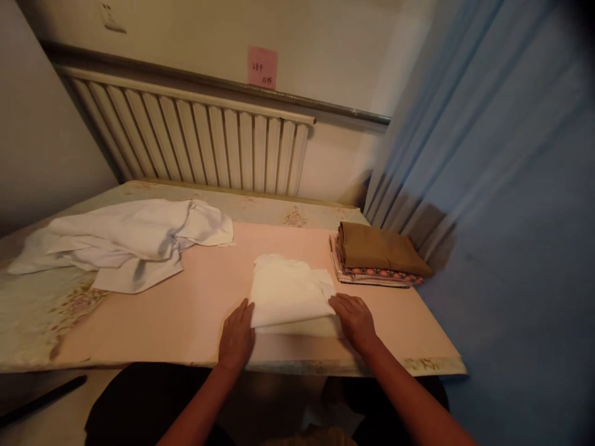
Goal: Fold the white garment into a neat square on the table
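Note:
A folded white cloth (292,291) lies on the pink sheet (209,310) in front of me, its lower layer showing along the near edge. My left hand (236,333) holds its left edge near the front corner, fingers together and thumb against the fabric. At the opposite side, my right hand (354,319) grips the right edge, its fingers bent over the cloth. The fingertips of both hands are partly hidden by the fabric. What kind of piece the cloth is does not show.
A rumpled heap of white cloth (139,229) lies at the left on the flowered tabletop (28,316). To the right stands a stack of folded fabrics with a brown cloth (379,248) on top. Beyond are a radiator (199,136) and a blue curtain (511,248).

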Tool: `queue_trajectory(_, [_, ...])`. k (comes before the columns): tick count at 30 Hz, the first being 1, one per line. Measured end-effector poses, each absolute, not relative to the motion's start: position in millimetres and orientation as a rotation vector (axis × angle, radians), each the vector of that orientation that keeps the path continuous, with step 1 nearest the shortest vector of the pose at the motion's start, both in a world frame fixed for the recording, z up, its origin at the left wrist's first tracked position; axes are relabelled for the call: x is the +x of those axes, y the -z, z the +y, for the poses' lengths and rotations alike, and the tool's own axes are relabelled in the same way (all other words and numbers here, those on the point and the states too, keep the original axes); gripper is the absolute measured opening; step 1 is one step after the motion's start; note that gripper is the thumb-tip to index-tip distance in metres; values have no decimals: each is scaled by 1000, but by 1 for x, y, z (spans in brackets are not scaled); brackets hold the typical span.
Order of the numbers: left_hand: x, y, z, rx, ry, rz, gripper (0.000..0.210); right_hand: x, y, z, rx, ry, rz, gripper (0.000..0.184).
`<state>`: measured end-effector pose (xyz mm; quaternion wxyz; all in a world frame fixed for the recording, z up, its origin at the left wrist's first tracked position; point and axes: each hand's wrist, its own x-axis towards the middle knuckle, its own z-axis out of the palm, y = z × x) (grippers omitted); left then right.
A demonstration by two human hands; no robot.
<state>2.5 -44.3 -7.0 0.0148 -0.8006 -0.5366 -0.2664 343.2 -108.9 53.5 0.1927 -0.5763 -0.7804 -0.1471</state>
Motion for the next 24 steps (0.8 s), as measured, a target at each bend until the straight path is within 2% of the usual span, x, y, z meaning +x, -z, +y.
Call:
queue_trajectory(8, [3,6,-44,-2617,794,-1585,62,359,-15,-136,-1675,279,-2256,54])
queue_trajectory(16, [3,6,-45,-2642,810,-1554,61,371,-32,-136,-1767,-21,-2326,70])
queue_trajectory(24, [1,9,-44,-2676,861,-1564,65,379,-29,-144,-1774,-113,-2292,70])
